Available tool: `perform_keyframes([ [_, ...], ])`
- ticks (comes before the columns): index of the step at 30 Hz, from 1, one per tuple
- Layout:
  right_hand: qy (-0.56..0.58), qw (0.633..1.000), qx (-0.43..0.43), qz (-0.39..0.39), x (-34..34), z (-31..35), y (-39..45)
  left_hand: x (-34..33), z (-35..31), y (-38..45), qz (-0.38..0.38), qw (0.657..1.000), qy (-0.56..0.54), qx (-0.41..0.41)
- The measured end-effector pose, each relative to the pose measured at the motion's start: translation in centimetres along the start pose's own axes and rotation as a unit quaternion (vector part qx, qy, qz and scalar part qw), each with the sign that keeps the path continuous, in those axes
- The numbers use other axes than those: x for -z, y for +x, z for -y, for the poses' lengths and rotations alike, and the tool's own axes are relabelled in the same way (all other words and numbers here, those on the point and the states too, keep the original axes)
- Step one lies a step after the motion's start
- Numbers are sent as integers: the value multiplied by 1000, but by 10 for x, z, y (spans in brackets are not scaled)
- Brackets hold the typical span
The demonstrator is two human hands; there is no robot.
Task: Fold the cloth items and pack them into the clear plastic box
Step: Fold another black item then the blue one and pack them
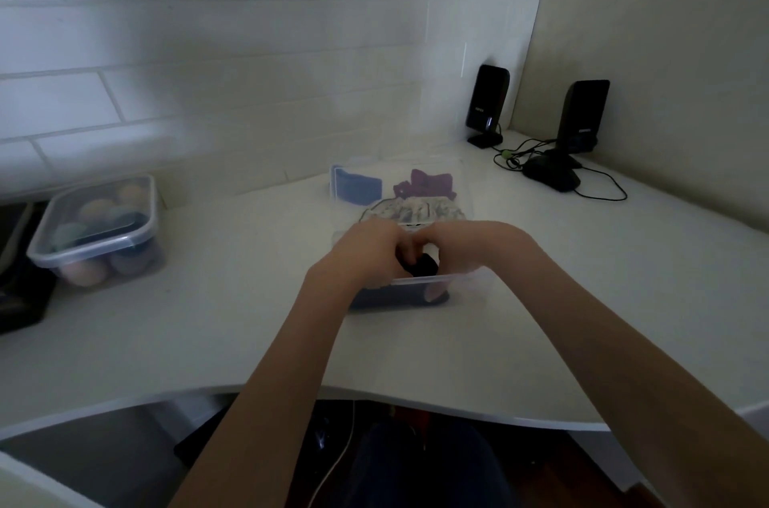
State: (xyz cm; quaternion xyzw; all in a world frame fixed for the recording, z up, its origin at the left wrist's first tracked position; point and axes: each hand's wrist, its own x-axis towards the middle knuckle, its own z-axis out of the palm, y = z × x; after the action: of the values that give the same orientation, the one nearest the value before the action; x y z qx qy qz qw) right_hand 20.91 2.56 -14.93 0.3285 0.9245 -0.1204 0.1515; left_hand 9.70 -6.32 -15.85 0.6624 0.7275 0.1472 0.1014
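We were well into packing: the clear box (420, 280) on the desk (249, 320) already held a blue cloth (358, 188), a purple one (424, 185) and a patterned one (410, 211). Our left hand (366, 253) and right hand (462, 249) together gripped a dark cloth (422, 265), seemingly pressing it into the box's near end.

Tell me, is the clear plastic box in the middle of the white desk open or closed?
Open. The clear plastic box has no lid on it, and both hands, left and right, reach inside it, holding a dark cloth.
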Motion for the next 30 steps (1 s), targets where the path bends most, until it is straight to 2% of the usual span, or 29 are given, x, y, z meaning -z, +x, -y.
perform_keyframes([
  [8, -4, 1000, 3, 2, 1, -1, -6, 1, 3, -2, 23, 1000, -1, -14],
  [11, 116, 992, 22, -53, 10, -14, -22, 6, 9, -8, 6, 999, -37, -32],
  [13, 223, 958, 29, -179, 14, -34, -30, 11, 18, -14, -93, 988, -126, -15],
  [16, 287, 877, -37, -384, 12, -73, -30, 21, 44, -21, -294, 906, -304, 33],
  [17, 297, 859, -68, -412, 7, -85, -24, 23, 56, -21, -342, 883, -319, 49],
  [19, 329, 850, -104, -398, -4, -103, -8, 26, 78, -17, -389, 847, -352, 89],
  [21, 368, 861, -102, -334, -17, -111, 10, 22, 98, -6, -361, 829, -404, 136],
  [24, 375, 888, -70, -257, -21, -106, 32, 5, 113, 21, -211, 857, -439, 169],
  [25, 408, 879, -59, -240, -19, -100, 38, -1, 113, 31, -168, 873, -429, 161],
  [28, 546, 809, -25, -214, -8, -94, 54, -7, 111, 60, -95, 918, -372, 100],
  [30, 585, 789, -19, -188, -4, -94, 60, -9, 109, 79, -56, 920, -379, 80],
])
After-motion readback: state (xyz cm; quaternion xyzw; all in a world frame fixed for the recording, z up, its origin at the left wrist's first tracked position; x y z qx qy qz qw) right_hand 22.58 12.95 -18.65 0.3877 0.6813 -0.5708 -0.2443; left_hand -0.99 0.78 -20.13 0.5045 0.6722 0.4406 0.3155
